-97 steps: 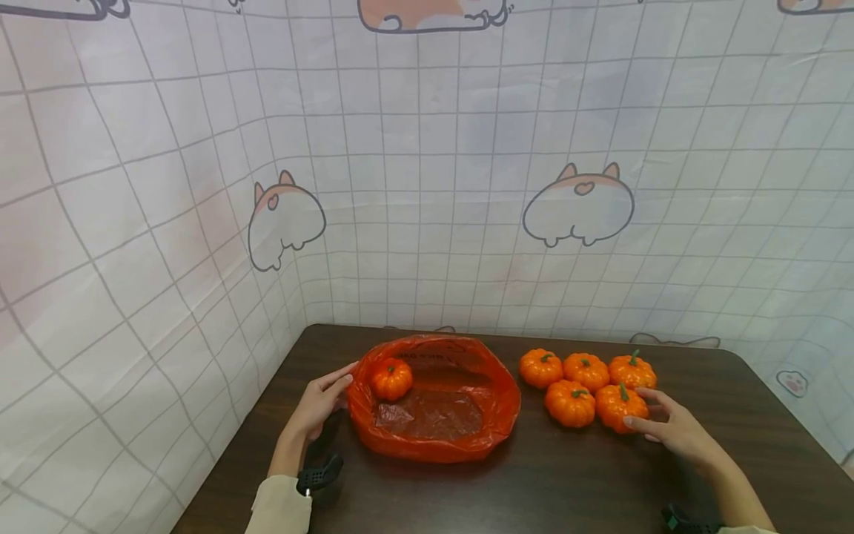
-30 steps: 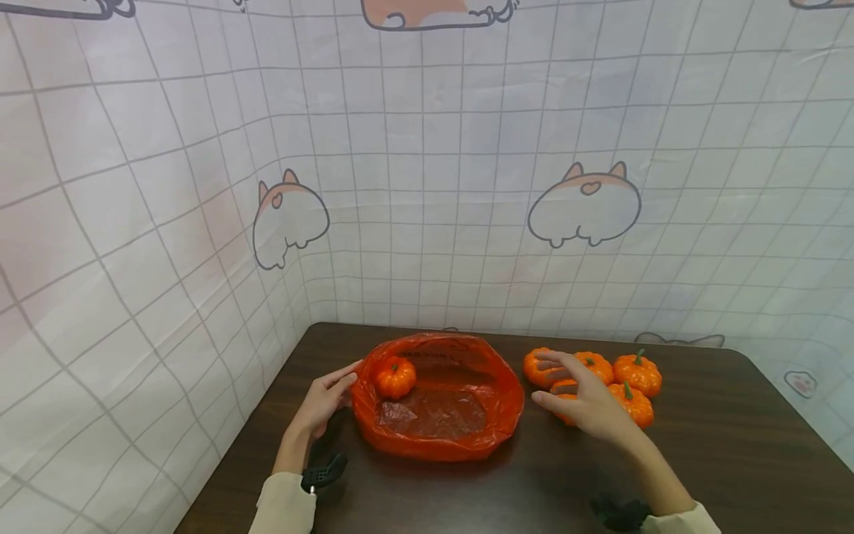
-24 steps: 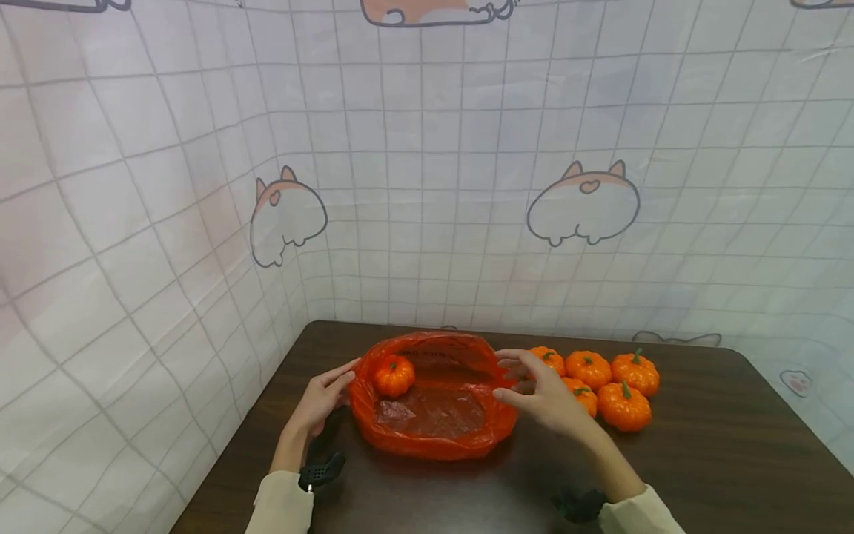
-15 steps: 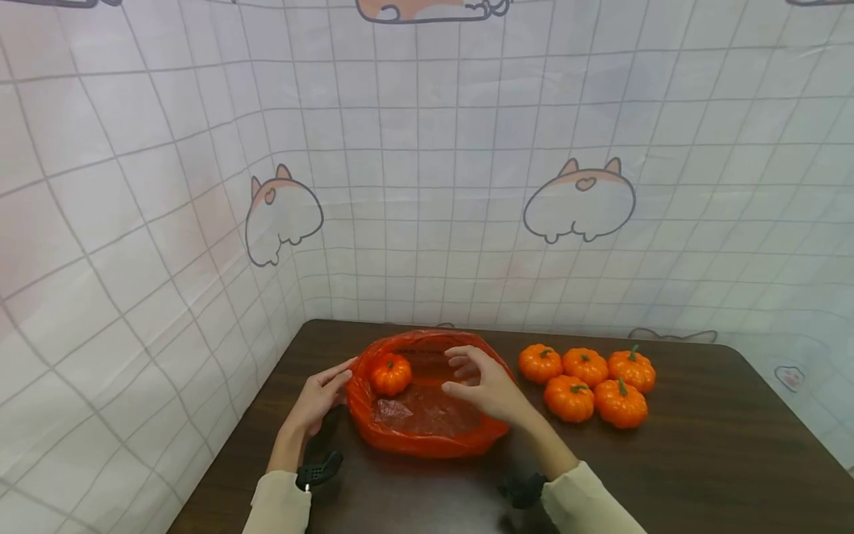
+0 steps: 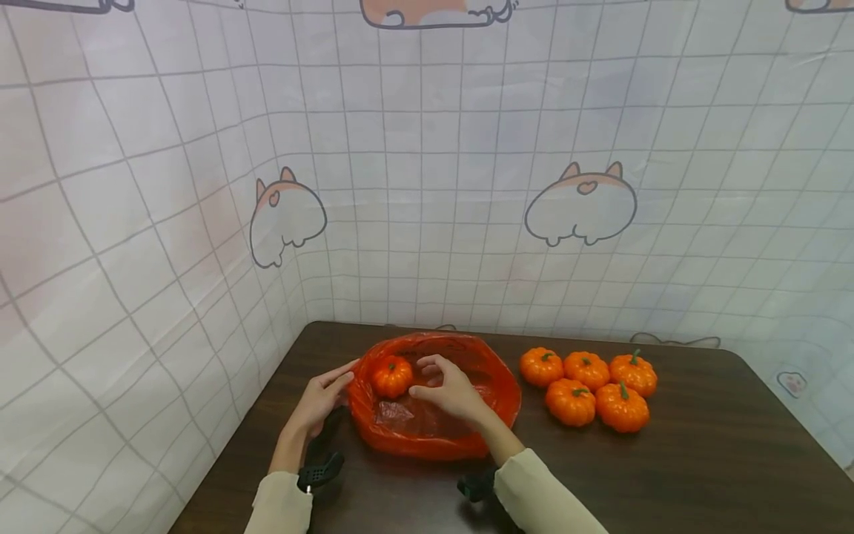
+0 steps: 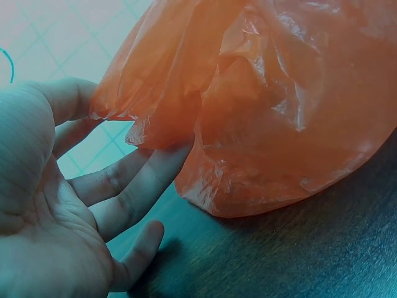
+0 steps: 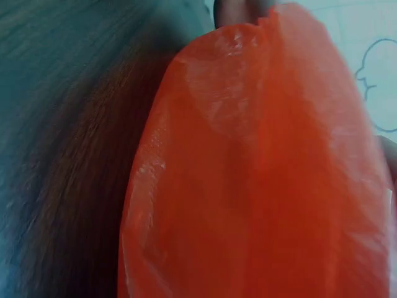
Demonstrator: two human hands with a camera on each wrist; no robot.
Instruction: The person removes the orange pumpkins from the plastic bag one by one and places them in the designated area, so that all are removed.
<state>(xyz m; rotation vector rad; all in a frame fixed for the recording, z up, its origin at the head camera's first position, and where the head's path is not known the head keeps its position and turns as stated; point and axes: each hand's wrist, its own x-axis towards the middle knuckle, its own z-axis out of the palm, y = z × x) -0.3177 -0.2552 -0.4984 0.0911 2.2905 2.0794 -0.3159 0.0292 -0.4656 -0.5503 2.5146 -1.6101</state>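
A red plastic bag [image 5: 434, 445] stands on the table with its mouth spread wide. Inside it, at the left, sits one small orange pumpkin [image 5: 391, 377]. My left hand [image 5: 317, 400] pinches the bag's left rim; in the left wrist view its other fingers [image 6: 146, 186] reach against the bag's outside. Over the bag's mouth is my right hand [image 5: 454, 389], fingers loosely bent and parted, just right of the pumpkin and holding nothing. The bag's wall [image 7: 248, 161] fills most of the right wrist view and hides most of that hand.
Several more small orange pumpkins [image 5: 572, 403] stand grouped on the dark wooden table [image 5: 720, 445], right of the bag. A white gridded cloth [image 5: 427, 185] with cartoon drawings hangs behind and to the left.
My right hand has left the front right pumpkin and travelled left, over the bag to beside the pumpkin inside. My left hand has stayed at the rim.
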